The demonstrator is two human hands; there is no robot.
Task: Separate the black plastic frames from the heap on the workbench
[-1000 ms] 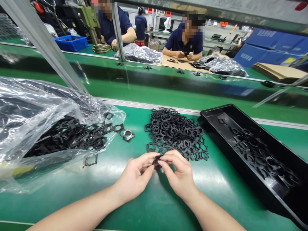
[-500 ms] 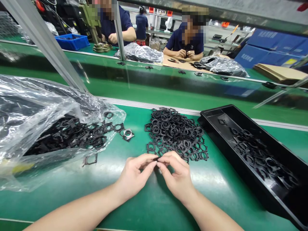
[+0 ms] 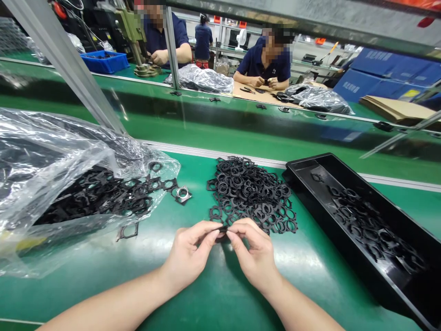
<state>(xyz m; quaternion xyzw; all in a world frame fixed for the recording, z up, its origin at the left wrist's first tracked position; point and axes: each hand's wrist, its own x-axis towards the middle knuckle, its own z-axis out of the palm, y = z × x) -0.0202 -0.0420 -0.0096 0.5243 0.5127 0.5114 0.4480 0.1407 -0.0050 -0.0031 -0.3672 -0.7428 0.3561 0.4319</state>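
Observation:
Between the fingertips of my left hand (image 3: 190, 249) and my right hand (image 3: 253, 248) is a small black plastic part (image 3: 223, 230), pinched from both sides and partly hidden by the fingers. Just beyond my hands lies a heap of black ring-shaped parts (image 3: 253, 193) on the green tabletop (image 3: 213, 294). To the left, an open clear plastic bag (image 3: 79, 161) spills black flat frames (image 3: 103, 193). A silver-faced square frame (image 3: 182, 194) rests at its right end, and a lone thin frame (image 3: 127, 231) sits in front of the bag.
A long black tray (image 3: 320, 230) with loose black rings (image 3: 372, 225) stands at the right. Past the low metal rail (image 3: 213, 151) runs a green belt with small black parts. Co-workers (image 3: 265, 64) sit on the far side, near a blue bin (image 3: 105, 62). A metal post (image 3: 69, 64) slants at the left.
Both hands hold nearly the same place. Their fingertips have parted slightly, and more of the black part shows between them.

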